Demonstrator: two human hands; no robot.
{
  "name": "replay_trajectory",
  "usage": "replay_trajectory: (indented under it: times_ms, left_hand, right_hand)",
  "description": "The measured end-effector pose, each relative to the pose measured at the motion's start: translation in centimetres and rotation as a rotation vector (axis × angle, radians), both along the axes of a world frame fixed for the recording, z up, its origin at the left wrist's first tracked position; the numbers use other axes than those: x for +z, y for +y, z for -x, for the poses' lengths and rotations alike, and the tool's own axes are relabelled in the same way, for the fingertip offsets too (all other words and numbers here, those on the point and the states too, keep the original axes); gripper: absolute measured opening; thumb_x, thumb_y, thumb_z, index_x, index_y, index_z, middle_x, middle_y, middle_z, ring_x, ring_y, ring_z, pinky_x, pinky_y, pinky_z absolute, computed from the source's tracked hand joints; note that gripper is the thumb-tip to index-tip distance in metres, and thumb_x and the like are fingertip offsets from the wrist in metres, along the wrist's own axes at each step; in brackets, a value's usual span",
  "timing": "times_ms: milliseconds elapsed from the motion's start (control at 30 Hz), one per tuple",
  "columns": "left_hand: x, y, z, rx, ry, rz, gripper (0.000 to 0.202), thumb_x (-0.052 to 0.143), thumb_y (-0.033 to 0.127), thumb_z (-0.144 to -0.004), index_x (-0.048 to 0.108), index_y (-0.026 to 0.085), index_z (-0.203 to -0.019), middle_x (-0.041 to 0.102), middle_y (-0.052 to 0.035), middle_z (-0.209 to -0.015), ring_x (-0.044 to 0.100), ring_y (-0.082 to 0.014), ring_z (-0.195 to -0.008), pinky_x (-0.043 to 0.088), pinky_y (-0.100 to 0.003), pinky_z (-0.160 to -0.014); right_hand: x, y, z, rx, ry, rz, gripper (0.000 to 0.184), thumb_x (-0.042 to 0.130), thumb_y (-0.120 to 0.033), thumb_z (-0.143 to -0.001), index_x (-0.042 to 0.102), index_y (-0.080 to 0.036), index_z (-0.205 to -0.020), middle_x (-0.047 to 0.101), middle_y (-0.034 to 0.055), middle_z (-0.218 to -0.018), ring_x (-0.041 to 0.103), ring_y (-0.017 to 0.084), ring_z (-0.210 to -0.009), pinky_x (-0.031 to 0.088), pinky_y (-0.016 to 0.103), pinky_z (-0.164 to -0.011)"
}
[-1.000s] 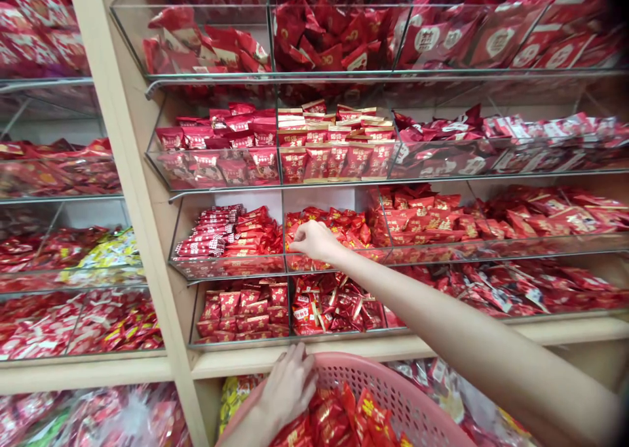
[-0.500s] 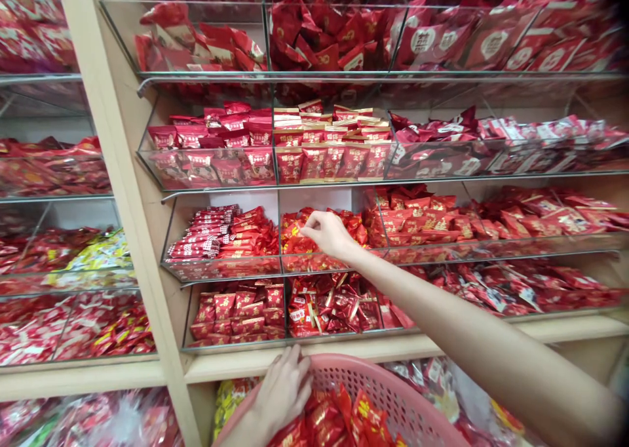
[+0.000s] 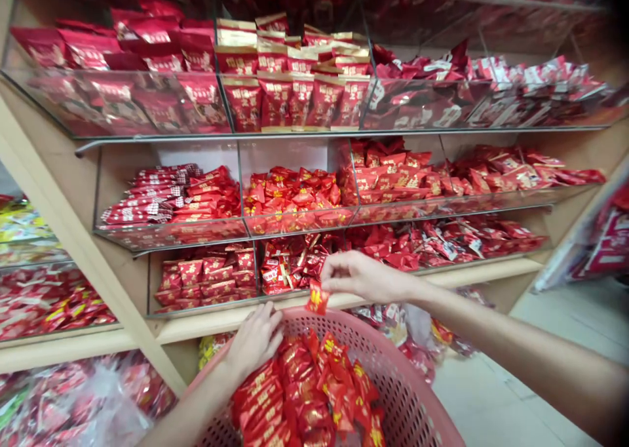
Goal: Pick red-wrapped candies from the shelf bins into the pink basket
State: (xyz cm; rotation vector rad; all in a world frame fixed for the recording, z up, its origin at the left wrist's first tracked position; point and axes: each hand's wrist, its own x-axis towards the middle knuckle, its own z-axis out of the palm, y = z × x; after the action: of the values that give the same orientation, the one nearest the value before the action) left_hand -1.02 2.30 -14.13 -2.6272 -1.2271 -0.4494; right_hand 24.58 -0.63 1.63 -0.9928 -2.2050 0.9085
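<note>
Our left hand [image 3: 258, 342], fingers loosely bent, lies over the left rim of the pink basket [image 3: 407, 371]; we cannot tell how firmly it grips. Were that hold slack, the basket could tip and the heaped packets [image 3: 309, 388], just right of and below this hand, could slide. Our right hand has thumb and fingertips pinched on one small red packet [image 3: 317, 299], which hangs under them near the basket's far rim. A weak pinch on its upper end could let it fall outside, or the rim could catch it.

As for edges, a wooden ledge [image 3: 211, 322] runs close beyond the left hand's fingertips. Between and below both hands, the basket's mouth gives open room; right of it, below our right forearm, pale floor [image 3: 491, 394] shows.
</note>
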Motion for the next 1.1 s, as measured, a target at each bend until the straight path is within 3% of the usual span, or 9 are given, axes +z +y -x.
replay_trajectory:
  times_ms: [167, 300, 633, 833, 1000, 1100]
  left_hand:
    - [0.6, -0.3, -0.4, -0.021, -0.021, 0.014, 0.019, 0.035, 0.024, -0.087, 0.054, 0.02, -0.089, 0.054, -0.0072, -0.091, 0.053, -0.0221, -0.085, 0.044, -0.039, -0.077]
    - [0.4, -0.3, -0.4, -0.013, -0.01, -0.01, 0.019, 0.037, 0.024, -0.086, 0.055, 0.02, -0.092, 0.054, -0.0086, -0.094, 0.052, -0.0235, -0.09, 0.043, -0.04, -0.081]
    - [0.0, -0.5, -0.4, 0.01, -0.008, -0.005, 0.019, 0.039, 0.021, -0.084, 0.054, 0.02, -0.095, 0.055, -0.0086, -0.098, 0.054, -0.023, -0.091, 0.045, -0.04, -0.082]
    - [-0.8, -0.5, -0.1, 0.051, 0.013, -0.036, 0.022, 0.041, 0.021, -0.083, 0.054, 0.019, -0.102, 0.058, -0.01, -0.103, 0.055, -0.0249, -0.101, 0.044, -0.042, -0.09]
    - [-1.4, -0.2, 0.1, 0.071, 0.052, -0.081, 0.026, 0.042, 0.022, -0.083, 0.054, 0.018, -0.106, 0.057, -0.0141, -0.114, 0.055, -0.027, -0.106, 0.046, -0.043, -0.091]
    - [-1.6, -0.1, 0.2, 0.083, 0.065, -0.09, 0.028, 0.043, 0.023, -0.083, 0.054, 0.018, -0.108, 0.057, -0.0155, -0.116, 0.055, -0.0286, -0.108, 0.045, -0.043, -0.091]
  right_hand:
    - [-5.2, -1.0, -2.2, 0.063, -0.416, 0.057, 0.009, 0.058, -0.012, -0.073, 0.057, -0.013, -0.065, 0.049, -0.0045, -0.059, 0.042, 0.007, -0.055, 0.03, 0.019, -0.051]
    - [-6.9, -1.1, -2.9, 0.042, -0.582, 0.071, 0.009, 0.057, -0.009, -0.07, 0.056, -0.014, -0.063, 0.045, -0.0055, -0.058, 0.039, 0.007, -0.054, 0.026, 0.019, -0.049]
    - [-9.1, 0.2, -1.7, 0.067, -0.772, 0.113, 0.006, 0.055, -0.01, -0.066, 0.058, -0.015, -0.065, 0.043, -0.0059, -0.055, 0.038, 0.007, -0.051, 0.026, 0.019, -0.046]
    - [-8.9, 0.3, -0.6, 0.043, -0.892, -0.052, 0.011, 0.053, -0.008, -0.065, 0.063, -0.014, -0.066, 0.055, -0.0001, -0.06, 0.049, 0.012, -0.057, 0.031, 0.021, -0.048]
    - [-8.8, -0.3, 0.5, -0.025, -0.973, -0.201, 0.029, 0.044, 0.0, -0.072, 0.066, -0.009, -0.089, 0.066, 0.0163, -0.093, 0.061, 0.023, -0.086, 0.041, 0.029, -0.07]
    - [-7.9, -0.6, 1.1, -0.038, -1.007, -0.315, 0.03, 0.042, -0.001, -0.077, 0.065, -0.01, -0.093, 0.067, 0.017, -0.093, 0.063, 0.025, -0.087, 0.042, 0.031, -0.07]
